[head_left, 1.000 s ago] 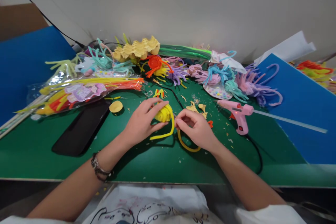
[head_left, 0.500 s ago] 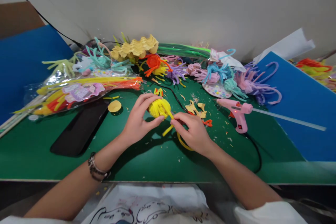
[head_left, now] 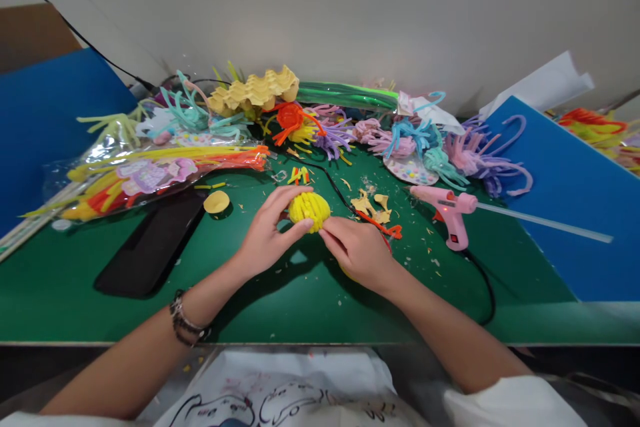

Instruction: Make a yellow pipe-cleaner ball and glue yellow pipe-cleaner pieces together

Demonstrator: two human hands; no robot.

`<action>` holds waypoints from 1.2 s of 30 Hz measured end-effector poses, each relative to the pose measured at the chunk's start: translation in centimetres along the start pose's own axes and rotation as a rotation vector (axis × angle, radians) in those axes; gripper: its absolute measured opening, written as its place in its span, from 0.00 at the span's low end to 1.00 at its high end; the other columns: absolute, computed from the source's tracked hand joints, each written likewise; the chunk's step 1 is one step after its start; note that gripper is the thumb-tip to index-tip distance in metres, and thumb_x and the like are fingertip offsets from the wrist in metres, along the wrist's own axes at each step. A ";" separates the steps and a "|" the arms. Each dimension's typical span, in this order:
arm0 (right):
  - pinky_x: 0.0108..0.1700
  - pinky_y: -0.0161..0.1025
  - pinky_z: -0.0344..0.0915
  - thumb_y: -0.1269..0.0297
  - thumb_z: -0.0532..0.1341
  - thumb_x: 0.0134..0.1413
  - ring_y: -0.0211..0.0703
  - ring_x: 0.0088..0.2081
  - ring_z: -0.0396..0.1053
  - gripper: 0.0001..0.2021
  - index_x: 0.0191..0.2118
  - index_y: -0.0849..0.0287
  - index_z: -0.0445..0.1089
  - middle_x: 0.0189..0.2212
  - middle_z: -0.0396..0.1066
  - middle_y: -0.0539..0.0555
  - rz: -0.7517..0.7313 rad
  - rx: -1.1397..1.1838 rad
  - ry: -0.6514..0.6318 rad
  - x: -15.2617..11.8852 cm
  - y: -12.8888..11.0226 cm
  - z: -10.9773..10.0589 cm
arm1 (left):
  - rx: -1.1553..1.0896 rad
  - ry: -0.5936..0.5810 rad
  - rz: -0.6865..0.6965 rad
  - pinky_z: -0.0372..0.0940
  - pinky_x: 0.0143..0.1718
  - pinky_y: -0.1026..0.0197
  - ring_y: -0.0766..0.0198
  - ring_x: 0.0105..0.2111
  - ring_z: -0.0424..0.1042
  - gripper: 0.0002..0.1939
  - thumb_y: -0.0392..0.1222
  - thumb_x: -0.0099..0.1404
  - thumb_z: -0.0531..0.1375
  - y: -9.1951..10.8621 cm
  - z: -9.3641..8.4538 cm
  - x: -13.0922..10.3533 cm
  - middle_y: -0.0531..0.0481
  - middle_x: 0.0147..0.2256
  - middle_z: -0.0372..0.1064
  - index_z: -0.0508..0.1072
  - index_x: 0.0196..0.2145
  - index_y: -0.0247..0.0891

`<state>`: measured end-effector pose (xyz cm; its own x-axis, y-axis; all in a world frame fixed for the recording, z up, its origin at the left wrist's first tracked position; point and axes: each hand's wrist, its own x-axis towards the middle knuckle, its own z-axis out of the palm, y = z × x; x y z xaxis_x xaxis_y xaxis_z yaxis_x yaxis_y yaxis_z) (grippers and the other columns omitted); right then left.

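Note:
A rounded bundle of yellow pipe cleaners [head_left: 311, 208] is held above the table in front of me. My left hand [head_left: 274, 227] grips it from the left, thumb in front and fingers over the back. On its right side, my right hand [head_left: 357, 247] pinches with thumb and forefinger at the bundle's lower edge. A strand of yellow pipe cleaner shows only in part beneath the right hand. Just behind the bundle lie short yellow and orange pipe cleaner pieces [head_left: 299, 176].
To the right rests a pink glue gun [head_left: 450, 210] with a long glue stick and black cord. At left lie a black phone [head_left: 153, 243], a small carton cup [head_left: 217, 202] and a bag of pipe cleaners [head_left: 165, 177]. An egg carton [head_left: 255, 89] tops the pile behind.
The loose yellow end that stuck out by my right hand no longer shows. My right hand has moved slightly left, up against the bundle.

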<state>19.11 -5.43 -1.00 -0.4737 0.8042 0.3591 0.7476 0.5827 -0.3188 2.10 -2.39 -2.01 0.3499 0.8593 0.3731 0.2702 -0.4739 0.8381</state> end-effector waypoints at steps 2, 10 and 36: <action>0.24 0.33 0.48 0.65 0.45 0.58 0.37 0.24 0.62 0.14 0.26 0.59 0.62 0.22 0.67 0.51 -0.015 -0.049 0.005 0.0 0.0 0.0 | 0.059 -0.026 0.009 0.63 0.43 0.59 0.60 0.46 0.61 0.17 0.43 0.60 0.53 -0.1 0.1 -0.1 0.44 0.46 0.58 0.61 0.47 0.39; 0.22 0.33 0.46 0.67 0.46 0.58 0.34 0.20 0.60 0.13 0.24 0.59 0.60 0.19 0.65 0.49 -0.088 -0.066 0.030 0.0 -0.6 -0.3 | 0.206 -0.140 0.128 0.54 0.52 0.53 0.57 0.50 0.56 0.23 0.47 0.61 0.52 -0.6 0.4 -0.5 0.41 0.48 0.53 0.51 0.51 0.36; 0.23 0.29 0.52 0.63 0.52 0.52 0.31 0.21 0.54 0.10 0.24 0.61 0.63 0.18 0.58 0.46 0.288 0.431 -0.017 1.0 3.8 -3.7 | -0.076 -0.336 0.266 0.59 0.45 0.58 0.58 0.42 0.62 0.24 0.58 0.59 0.49 0.4 -0.4 -0.4 0.42 0.41 0.61 0.59 0.43 0.35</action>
<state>23.21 -2.85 1.34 -0.2867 0.9389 0.1905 0.5907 0.3298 -0.7364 1.68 -2.81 -1.64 0.6746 0.5928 0.4400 0.0686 -0.6438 0.7621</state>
